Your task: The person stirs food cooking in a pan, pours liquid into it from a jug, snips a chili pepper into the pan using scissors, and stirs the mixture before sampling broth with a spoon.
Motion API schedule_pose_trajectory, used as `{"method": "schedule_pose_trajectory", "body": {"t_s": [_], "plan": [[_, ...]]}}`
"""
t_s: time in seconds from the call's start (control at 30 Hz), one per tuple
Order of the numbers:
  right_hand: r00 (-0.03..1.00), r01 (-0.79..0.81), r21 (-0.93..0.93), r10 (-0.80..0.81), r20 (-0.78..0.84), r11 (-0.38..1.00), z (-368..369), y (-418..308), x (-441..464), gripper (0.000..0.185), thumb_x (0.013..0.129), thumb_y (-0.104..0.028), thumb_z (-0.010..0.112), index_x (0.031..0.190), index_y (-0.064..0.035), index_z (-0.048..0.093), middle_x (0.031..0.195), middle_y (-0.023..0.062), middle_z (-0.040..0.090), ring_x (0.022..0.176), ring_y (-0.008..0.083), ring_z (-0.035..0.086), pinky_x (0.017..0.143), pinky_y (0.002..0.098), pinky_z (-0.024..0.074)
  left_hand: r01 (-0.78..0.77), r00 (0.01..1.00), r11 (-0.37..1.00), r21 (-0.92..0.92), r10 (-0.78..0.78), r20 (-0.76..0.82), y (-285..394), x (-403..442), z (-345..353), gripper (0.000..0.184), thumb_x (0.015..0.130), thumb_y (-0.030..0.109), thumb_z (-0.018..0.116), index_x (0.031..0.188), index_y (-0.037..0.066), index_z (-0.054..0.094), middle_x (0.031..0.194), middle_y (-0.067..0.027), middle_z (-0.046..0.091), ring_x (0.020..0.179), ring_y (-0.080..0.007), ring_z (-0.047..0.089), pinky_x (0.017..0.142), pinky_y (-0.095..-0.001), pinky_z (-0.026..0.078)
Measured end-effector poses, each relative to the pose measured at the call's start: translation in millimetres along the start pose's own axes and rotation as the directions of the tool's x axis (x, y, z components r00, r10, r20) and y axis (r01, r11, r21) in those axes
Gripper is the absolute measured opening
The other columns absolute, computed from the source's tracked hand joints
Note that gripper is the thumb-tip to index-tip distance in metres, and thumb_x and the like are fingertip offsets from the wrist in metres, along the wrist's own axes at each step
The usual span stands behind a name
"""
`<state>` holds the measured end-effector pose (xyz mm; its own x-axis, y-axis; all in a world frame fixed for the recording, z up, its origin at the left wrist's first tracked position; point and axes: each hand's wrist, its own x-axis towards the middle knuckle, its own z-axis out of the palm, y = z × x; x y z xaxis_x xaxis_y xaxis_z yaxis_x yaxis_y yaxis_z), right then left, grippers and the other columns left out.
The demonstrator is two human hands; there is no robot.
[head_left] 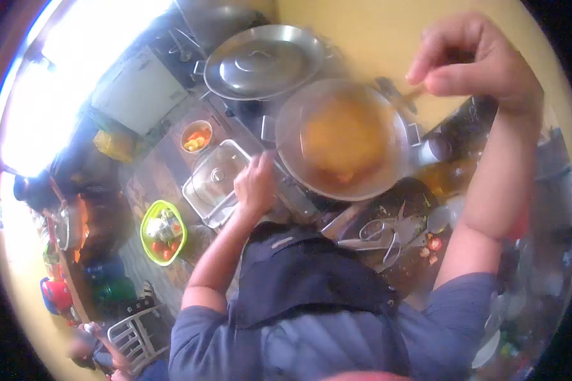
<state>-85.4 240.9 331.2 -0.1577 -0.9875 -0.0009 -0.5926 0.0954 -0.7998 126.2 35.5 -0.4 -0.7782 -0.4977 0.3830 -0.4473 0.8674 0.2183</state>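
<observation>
My right hand (473,66) is raised high at the upper right, thumb and fingers curled together; whatever they pinch, if anything, is too small to make out. Below and left of it sits a wide metal pan (286,149) holding orange-yellow food (346,136), hazy as if through steam. My left hand (255,185) is closed in a loose fist between that pan and a metal tray (200,200). A clear lid with a knob (217,174) lies on the tray. What the left fingers grip is hidden.
A large lidded pot (264,62) stands behind. On the wooden table are a bowl of cut vegetables (197,136) and a green basket (183,232) with tomatoes. Knives and scissors (394,238) lie right of my apron. Another person (111,352) is at lower left.
</observation>
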Motion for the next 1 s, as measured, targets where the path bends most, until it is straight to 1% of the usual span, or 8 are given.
{"method": "schedule_pose_trajectory", "body": {"t_s": [0.07, 0.2, 0.33, 0.4, 0.5, 0.73, 0.9, 1.0], "plan": [[0.970, -0.177, -0.027, 0.170, -0.174, 0.984, 13, 34, -8, 0.013, 0.078, -0.013, 0.070, 0.086, -0.0023, 0.067, 0.078, -0.0003, 0.064, 0.075, 0.0048, 0.057, 0.071, 0.0197, 0.0443, -0.075, 0.997, 0.987, 0.141, 0.073, 0.020, -7, 20, 8, 0.028, 0.078, 0.010, 0.053, 0.107, 0.009, 0.052, 0.079, -0.0071, 0.056, 0.066, -0.0293, 0.062, 0.055, -0.0409, 0.050], [0.765, -0.513, -0.113, 0.393, -0.510, 0.851, 52, 99, -47, 0.026, 0.080, -0.026, 0.068, 0.084, -0.0003, 0.067, 0.076, 0.0079, 0.067, 0.069, 0.0128, 0.060, 0.068, 0.0282, 0.0471, -0.130, 0.989, 0.944, 0.302, 0.101, 0.112, -15, 48, 33, 0.027, 0.079, 0.010, 0.053, 0.104, 0.003, 0.054, 0.076, -0.0061, 0.057, 0.066, -0.0273, 0.064, 0.057, -0.0394, 0.052], [0.603, -0.609, 0.079, 0.525, -0.600, 0.790, 101, 155, -101, 0.023, 0.082, -0.024, 0.068, 0.087, -0.0014, 0.067, 0.081, 0.0085, 0.069, 0.071, 0.0127, 0.061, 0.068, 0.0297, 0.0473, -0.002, 0.946, 0.978, 0.209, -0.065, 0.316, 6, 58, 28, 0.023, 0.080, 0.012, 0.054, 0.101, 0.004, 0.060, 0.082, -0.0079, 0.063, 0.073, -0.0289, 0.066, 0.061, -0.0400, 0.054], [0.526, -0.587, 0.223, 0.576, -0.625, 0.778, 128, 167, -120, 0.023, 0.082, -0.023, 0.068, 0.086, -0.0004, 0.066, 0.080, 0.0080, 0.068, 0.073, 0.0117, 0.060, 0.069, 0.0288, 0.0466, 0.099, 0.812, 0.995, 0.033, -0.100, 0.575, 16, 65, 25, 0.023, 0.084, 0.026, 0.054, 0.097, 0.010, 0.065, 0.092, -0.0126, 0.065, 0.084, -0.0310, 0.066, 0.070, -0.0410, 0.053], [0.492, -0.536, 0.311, 0.590, -0.641, 0.785, 150, 180, -130, 0.024, 0.083, -0.023, 0.068, 0.085, 0.0002, 0.066, 0.079, 0.0072, 0.067, 0.073, 0.0116, 0.059, 0.071, 0.0279, 0.0458, 0.197, 0.745, 0.980, 0.014, -0.159, 0.648, 35, 77, 30, 0.033, 0.086, 0.036, 0.049, 0.100, 0.012, 0.067, 0.098, -0.0130, 0.067, 0.090, -0.0300, 0.065, 0.075, -0.0411, 0.051], [0.416, -0.502, 0.340, 0.567, -0.711, 0.795, 163, 192, -128, 0.026, 0.083, -0.024, 0.068, 0.085, 0.0013, 0.064, 0.079, 0.0073, 0.066, 0.074, 0.0132, 0.058, 0.072, 0.0280, 0.0450, 0.164, 0.801, 0.978, -0.131, -0.055, 0.596, 51, 72, -11, 0.041, 0.085, 0.047, 0.047, 0.103, 0.015, 0.065, 0.098, -0.0124, 0.066, 0.090, -0.0306, 0.064, 0.075, -0.0403, 0.050], [0.390, -0.532, 0.298, 0.541, -0.745, 0.793, 162, 195, -132, 0.022, 0.084, -0.021, 0.067, 0.086, 0.0005, 0.063, 0.080, 0.0038, 0.064, 0.074, 0.0095, 0.056, 0.072, 0.0248, 0.0433, -0.212, 0.898, 0.977, -0.005, 0.197, 0.394, 36, 59, -36, 0.020, 0.083, 0.023, 0.052, 0.099, 0.020, 0.063, 0.091, -0.0044, 0.065, 0.081, -0.0290, 0.065, 0.067, -0.0409, 0.052], [0.360, -0.568, 0.305, 0.564, -0.743, 0.764, 162, 195, -133, 0.018, 0.085, -0.018, 0.067, 0.086, -0.0003, 0.063, 0.080, -0.0002, 0.063, 0.074, 0.0054, 0.053, 0.071, 0.0213, 0.0417, -0.313, 0.916, 0.942, 0.119, 0.267, 0.300, 23, 63, -36, 0.017, 0.080, 0.016, 0.053, 0.096, 0.013, 0.059, 0.088, -0.0065, 0.061, 0.076, -0.0271, 0.066, 0.064, -0.0386, 0.053]]}}
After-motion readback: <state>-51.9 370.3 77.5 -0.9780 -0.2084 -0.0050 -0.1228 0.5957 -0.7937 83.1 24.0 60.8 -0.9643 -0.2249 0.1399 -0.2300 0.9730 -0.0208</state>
